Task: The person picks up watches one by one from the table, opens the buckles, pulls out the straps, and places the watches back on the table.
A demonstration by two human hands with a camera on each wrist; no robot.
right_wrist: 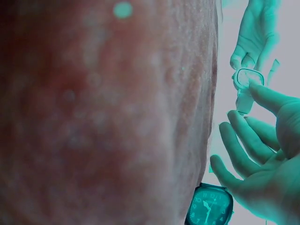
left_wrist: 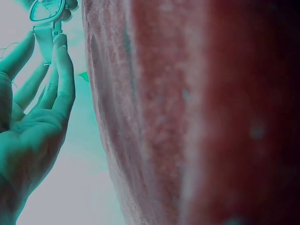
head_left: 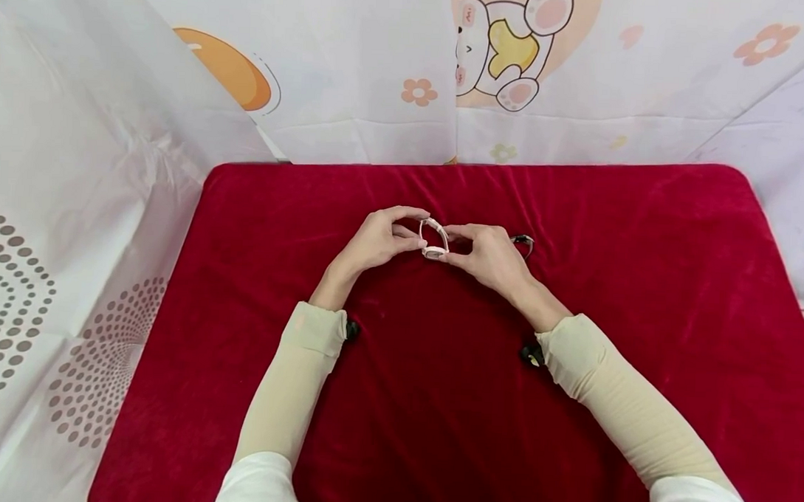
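Right now, as seen standing by the worktop:
Pink watch (head_left: 434, 239): held up over the middle of the red worktop (head_left: 640, 289), between both hands.
Left hand (head_left: 376, 240): fingertips pinch the watch's strap.
Right hand (head_left: 488, 255): fingertips pinch the watch's case side.
Dark watch (head_left: 523, 241): lies on the cloth, just behind the right hand.
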